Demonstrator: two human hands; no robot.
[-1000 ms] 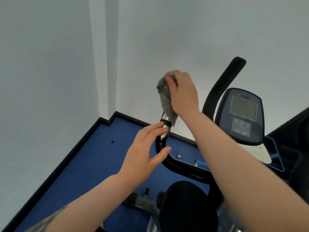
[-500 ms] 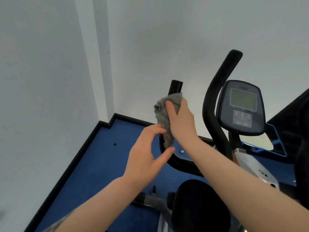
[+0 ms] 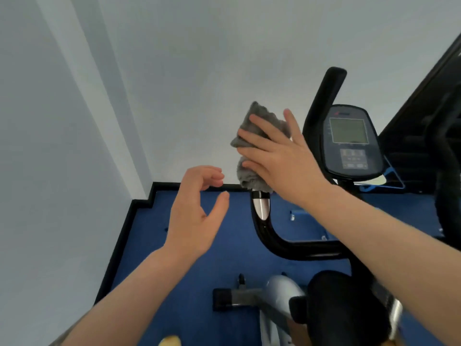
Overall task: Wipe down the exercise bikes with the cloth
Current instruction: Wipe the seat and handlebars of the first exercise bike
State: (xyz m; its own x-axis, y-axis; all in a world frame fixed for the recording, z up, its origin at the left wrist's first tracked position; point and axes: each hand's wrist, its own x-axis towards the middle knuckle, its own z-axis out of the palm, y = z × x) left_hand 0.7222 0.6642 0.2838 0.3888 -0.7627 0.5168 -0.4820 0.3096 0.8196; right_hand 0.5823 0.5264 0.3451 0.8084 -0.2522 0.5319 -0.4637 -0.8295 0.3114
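A person's 2 bare forearms reach forward over an exercise bike (image 3: 294,248), seen from above.

The right hand (image 3: 279,156) lies over a grey cloth (image 3: 252,136), its fingers spread and nearly straight, pressing the cloth against the upper end of the left handlebar (image 3: 264,228). The cloth is bunched around the grip, hiding it; some fabric pokes out above the fingertips and some hangs out below the palm. Just beneath the cloth a short silver sensor band (image 3: 260,207) shows on the bar, which then curves down and towards the right forearm.

The left hand (image 3: 197,216) hovers just beside the bar, on the side away from the right hand, touching nothing. Its fingers are loosely curled and the thumb stands apart, an empty cupped shape.

Past the right hand's knuckles stands the console (image 3: 349,143) with a pale screen and buttons, and beside it the other handlebar (image 3: 324,101) rises. Below the right forearm sits the black saddle (image 3: 344,308). Blue floor (image 3: 199,270) lies under both arms.

The cloth looks soft, fluffy and light, so it probably moulds easily around the round bar but could slip off under a flat palm. Wrapping the fingers around cloth and grip together likely gives the surest hold. The bar looks rigid and smooth.
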